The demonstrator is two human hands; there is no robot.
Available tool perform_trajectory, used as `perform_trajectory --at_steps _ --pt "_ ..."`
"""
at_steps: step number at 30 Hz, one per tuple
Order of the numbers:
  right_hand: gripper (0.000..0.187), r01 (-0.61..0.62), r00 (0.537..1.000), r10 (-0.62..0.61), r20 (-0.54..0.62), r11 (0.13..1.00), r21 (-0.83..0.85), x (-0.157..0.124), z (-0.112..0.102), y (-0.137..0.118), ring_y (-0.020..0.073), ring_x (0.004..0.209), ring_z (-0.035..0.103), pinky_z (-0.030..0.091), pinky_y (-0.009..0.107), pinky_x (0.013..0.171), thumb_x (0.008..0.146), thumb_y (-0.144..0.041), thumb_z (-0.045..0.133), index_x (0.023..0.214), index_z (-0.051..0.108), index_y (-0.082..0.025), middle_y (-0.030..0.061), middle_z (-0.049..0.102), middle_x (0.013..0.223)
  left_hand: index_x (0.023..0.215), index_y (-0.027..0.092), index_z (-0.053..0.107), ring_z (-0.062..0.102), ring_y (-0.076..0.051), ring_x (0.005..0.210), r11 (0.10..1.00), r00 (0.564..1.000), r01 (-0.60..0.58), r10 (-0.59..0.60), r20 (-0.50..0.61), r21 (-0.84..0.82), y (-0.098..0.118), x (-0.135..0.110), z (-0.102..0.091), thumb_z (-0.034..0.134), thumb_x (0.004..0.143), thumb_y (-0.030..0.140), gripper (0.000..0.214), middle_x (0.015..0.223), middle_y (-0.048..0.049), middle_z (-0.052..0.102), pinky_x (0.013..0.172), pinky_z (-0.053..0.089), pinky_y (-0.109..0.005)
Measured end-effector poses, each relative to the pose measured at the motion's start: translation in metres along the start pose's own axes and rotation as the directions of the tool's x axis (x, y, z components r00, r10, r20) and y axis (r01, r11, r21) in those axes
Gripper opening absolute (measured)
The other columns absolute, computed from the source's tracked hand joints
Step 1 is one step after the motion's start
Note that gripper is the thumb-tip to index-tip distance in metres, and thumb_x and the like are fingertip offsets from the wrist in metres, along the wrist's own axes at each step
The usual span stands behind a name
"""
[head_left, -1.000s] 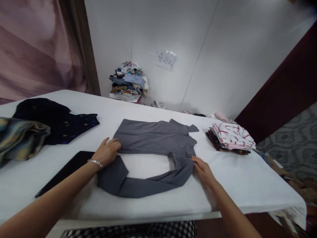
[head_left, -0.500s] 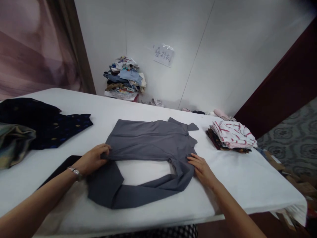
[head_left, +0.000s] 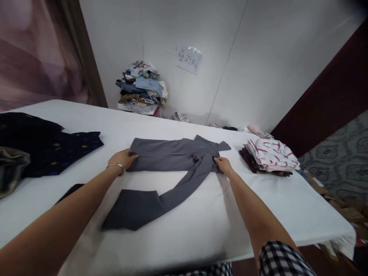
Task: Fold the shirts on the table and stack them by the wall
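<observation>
A dark grey long-sleeved shirt (head_left: 163, 155) lies in front of me, with its near side folded over the body. Its collar points right and its hem left. One sleeve trails toward me, its wide cuff end spread on the cloth at the lower left. My left hand (head_left: 122, 159) pinches the folded edge at the hem. At the shoulder end, below the collar, my right hand (head_left: 224, 165) has its fingers closed on the cloth, thumb and fingertips partly hidden.
A white-covered table (head_left: 184, 241) carries everything. To the right sits a folded stack of clothes (head_left: 271, 155), a white and red one on top. Dark patterned garments (head_left: 66, 149) lie at left. Behind the table rises a pile of clothes (head_left: 143, 88); a paper sign (head_left: 188, 59) hangs on the wall.
Both hands have moved away from me, folding the shirt's near side inward over the body. The near sleeve has slid along and now crosses the shoulder.
</observation>
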State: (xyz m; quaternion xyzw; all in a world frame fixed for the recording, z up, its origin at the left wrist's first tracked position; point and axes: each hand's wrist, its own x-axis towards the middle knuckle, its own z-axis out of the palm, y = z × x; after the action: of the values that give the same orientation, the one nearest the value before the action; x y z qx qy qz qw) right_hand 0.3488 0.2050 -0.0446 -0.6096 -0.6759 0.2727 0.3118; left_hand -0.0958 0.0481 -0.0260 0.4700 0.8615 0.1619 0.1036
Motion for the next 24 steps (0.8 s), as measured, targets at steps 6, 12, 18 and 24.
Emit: perform_trajectory --at_steps 6,12,18,24 --pt "0.029 0.004 1.000 -0.003 0.015 0.996 -0.089 0.002 0.003 0.013 0.0151 0.054 0.050 0.033 0.025 0.052 0.072 -0.042 0.054 0.052 0.055 -0.020 -0.0010 0.052 0.047 0.116 0.018 0.062 0.062 -0.038 0.101 0.992 0.998 0.063 -0.064 0.000 0.113 0.008 -0.012 0.004 0.040 0.084 0.050 0.050 0.113 -0.0202 0.066 0.076 0.049 -0.044" --pt "0.018 0.055 0.998 -0.052 0.028 0.987 -0.151 -0.004 0.001 0.011 0.0187 0.067 0.060 0.043 0.027 0.063 0.073 -0.033 0.055 0.067 0.065 -0.020 0.0015 0.065 0.064 0.105 0.019 0.067 0.062 -0.038 0.100 0.993 0.996 0.091 -0.089 -0.023 0.076 0.009 -0.004 0.004 0.045 0.081 0.049 0.044 0.112 -0.0192 0.067 0.073 0.051 -0.046" --pt "0.042 0.177 0.984 -0.177 0.017 0.984 0.008 -0.025 0.001 0.021 0.0202 0.092 0.065 0.049 0.034 0.084 0.072 -0.032 0.060 0.112 0.063 -0.023 0.0041 0.071 0.101 0.115 0.016 0.063 0.062 -0.040 0.102 0.996 0.995 0.092 -0.092 0.026 0.003 0.005 0.002 0.004 0.049 0.077 0.058 0.059 0.116 -0.0203 0.065 0.076 0.051 -0.048" --pt "0.050 0.182 0.983 -0.169 -0.067 0.904 0.386 -0.049 -0.010 0.035 0.0194 0.080 0.065 0.052 0.034 0.075 0.070 -0.039 0.058 0.115 0.059 -0.016 0.0070 0.071 0.093 0.127 0.014 0.056 0.061 -0.034 0.109 0.983 1.000 0.000 -0.004 -0.023 -0.183 -0.012 0.002 0.001 0.055 0.077 0.044 0.057 0.119 -0.0176 0.065 0.086 0.051 -0.041"
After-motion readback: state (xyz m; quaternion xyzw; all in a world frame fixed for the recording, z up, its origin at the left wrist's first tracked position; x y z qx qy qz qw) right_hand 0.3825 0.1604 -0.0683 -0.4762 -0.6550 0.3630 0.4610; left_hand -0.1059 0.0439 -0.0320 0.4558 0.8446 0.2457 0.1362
